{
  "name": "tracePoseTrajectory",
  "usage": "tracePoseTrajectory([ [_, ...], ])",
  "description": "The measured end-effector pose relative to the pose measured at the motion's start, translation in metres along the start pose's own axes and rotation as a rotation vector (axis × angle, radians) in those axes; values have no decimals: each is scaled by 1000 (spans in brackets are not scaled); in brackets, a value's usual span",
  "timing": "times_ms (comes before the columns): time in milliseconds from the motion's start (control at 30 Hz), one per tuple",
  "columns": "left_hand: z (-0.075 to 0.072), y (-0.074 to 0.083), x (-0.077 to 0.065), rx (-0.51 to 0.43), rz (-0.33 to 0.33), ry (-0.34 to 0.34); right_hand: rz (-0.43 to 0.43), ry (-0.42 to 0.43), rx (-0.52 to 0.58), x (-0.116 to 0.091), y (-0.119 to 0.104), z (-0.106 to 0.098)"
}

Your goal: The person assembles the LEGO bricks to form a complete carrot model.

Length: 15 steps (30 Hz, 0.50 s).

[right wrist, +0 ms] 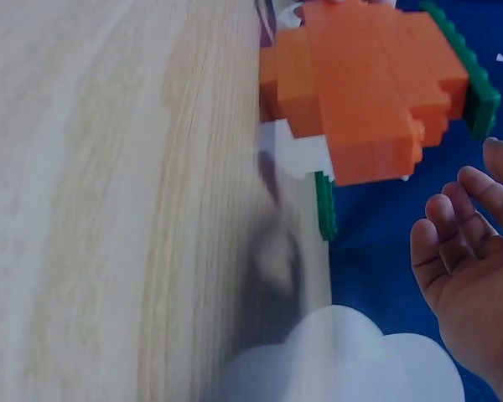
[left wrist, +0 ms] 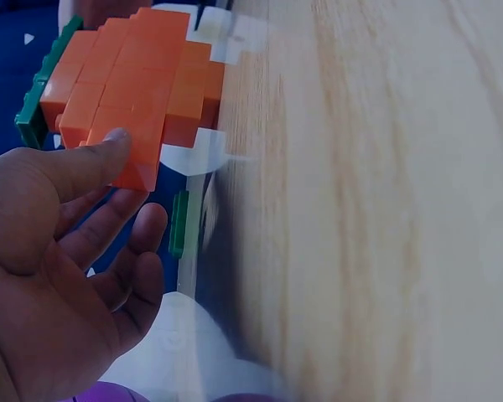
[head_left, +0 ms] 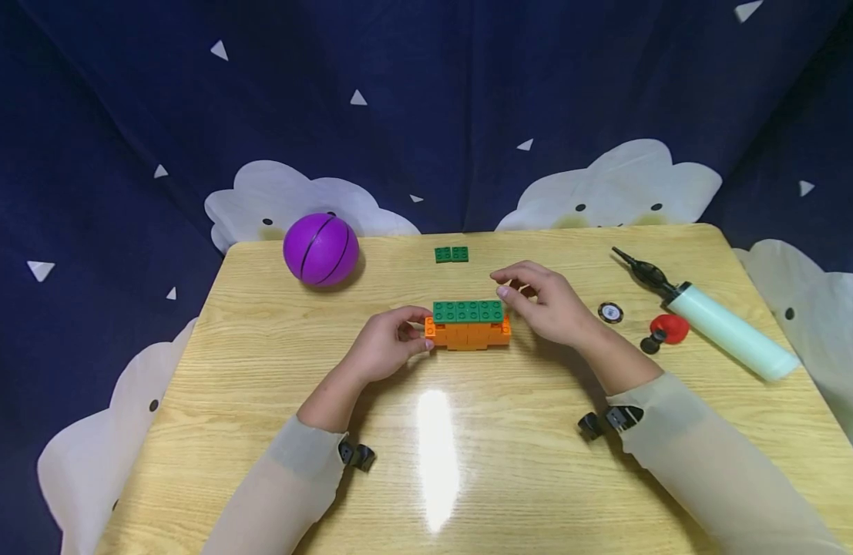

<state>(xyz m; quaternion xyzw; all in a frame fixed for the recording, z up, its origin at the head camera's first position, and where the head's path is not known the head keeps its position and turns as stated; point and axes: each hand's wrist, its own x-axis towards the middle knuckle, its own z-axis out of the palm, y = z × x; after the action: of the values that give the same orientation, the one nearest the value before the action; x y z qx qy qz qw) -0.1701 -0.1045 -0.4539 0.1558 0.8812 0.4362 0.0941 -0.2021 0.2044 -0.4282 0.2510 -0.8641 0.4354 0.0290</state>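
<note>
An orange block build (head_left: 468,336) topped by a row of green bricks (head_left: 468,311) stands near the middle of the table. My left hand (head_left: 391,343) pinches its left end between thumb and fingers; in the left wrist view the thumb lies on the orange bricks (left wrist: 138,92). My right hand (head_left: 547,303) is just off the build's right end, fingers loosely bent and holding nothing. The right wrist view shows that hand (right wrist: 478,243) apart from the orange bricks (right wrist: 360,92). Two small green bricks (head_left: 451,254) lie behind the build.
A purple ball (head_left: 320,250) sits at the back left. On the right are a poker chip (head_left: 610,312), a red piece with a black part (head_left: 670,328) and a pale green hand pump (head_left: 734,331). A dark blue curtain (head_left: 426,92) hangs behind the table (head_left: 273,370).
</note>
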Motion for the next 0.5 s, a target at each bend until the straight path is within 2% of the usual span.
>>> tracePoseTrajectory([
  [500, -1, -1, 1, 1, -7, 2, 42, -23, -81, 27, 31, 21],
])
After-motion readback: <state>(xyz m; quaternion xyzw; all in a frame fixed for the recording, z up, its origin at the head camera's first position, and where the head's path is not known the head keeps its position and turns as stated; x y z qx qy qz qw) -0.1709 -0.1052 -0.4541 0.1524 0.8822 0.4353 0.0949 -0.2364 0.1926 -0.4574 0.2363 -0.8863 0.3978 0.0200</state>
